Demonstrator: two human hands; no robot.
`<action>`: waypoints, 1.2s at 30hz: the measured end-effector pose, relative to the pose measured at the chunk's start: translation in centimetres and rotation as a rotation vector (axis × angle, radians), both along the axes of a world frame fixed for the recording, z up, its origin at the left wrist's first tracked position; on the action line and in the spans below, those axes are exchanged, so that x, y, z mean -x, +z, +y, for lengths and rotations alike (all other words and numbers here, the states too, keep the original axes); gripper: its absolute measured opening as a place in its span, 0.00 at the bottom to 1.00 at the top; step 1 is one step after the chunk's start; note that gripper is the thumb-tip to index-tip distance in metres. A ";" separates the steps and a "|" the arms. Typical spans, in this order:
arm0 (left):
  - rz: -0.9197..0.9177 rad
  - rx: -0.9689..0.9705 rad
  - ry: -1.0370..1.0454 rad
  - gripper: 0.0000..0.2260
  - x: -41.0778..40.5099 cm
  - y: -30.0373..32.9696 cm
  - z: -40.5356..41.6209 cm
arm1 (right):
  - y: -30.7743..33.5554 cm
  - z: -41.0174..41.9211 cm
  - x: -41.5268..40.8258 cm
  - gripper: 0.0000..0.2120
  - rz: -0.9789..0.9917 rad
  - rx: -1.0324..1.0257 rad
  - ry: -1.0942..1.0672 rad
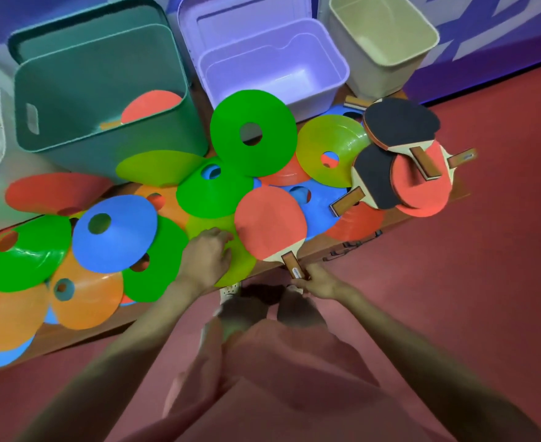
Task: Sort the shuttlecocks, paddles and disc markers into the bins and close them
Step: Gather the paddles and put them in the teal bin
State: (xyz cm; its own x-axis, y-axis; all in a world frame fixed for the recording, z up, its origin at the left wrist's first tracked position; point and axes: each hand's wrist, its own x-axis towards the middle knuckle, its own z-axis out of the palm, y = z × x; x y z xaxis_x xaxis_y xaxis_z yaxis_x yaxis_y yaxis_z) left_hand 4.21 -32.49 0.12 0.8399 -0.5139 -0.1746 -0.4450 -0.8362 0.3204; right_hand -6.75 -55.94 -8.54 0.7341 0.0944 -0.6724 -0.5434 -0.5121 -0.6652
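While the head camera looks down over a low wooden table (352, 247), the right hand (318, 282) pinches the wooden handle of a red paddle (270, 223) at the table's near edge; a small label on that handle is too blurred to read. The left hand (207, 256) rests with curled fingers on a yellow-green disc marker (240, 266) beside the paddle, and whether it grips the marker cannot be told. More disc markers in green, blue, orange and red cover the table toward its left end, overlapping one another. At the right end lies a pile of paddles (403, 154), black and red faces stacked; writing on one handle there is unreadable. Along the far edge stand three open bins: a green bin (71, 100) with another red paddle (151, 105) inside, a purple bin (272, 68) and a beige bin (384, 39). No shuttlecocks can be made out. Below lies a red floor (486, 282), and behind the bins a blue wall (502, 20) with large white shapes.
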 end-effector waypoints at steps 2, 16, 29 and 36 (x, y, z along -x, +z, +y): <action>0.034 0.021 0.087 0.10 0.3 -0.2 -0.1 | 1.1 -0.2 0.1 0.06 0.001 -0.074 -0.021; 0.651 0.802 0.573 0.11 0.9 2.8 -8.6 | 10.2 -2.1 -2.1 0.06 -0.369 -0.395 -0.183; 1.000 1.270 0.838 0.09 -2.4 2.6 -14.4 | 9.2 -12.8 -4.1 0.09 -0.700 0.385 -0.294; 0.895 1.186 0.755 0.06 -2.7 3.9 -13.7 | 8.2 -20.0 -7.7 0.23 -0.443 0.922 -0.649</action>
State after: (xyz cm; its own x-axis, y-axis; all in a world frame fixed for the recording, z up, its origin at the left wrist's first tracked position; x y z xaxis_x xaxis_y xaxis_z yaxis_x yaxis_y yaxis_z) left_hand 6.91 -46.22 4.03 0.8010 -0.2563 -0.5411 0.5809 0.1139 0.8059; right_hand 0.99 -75.92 -0.38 0.6506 -0.7588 0.0287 -0.6926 -0.6085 -0.3874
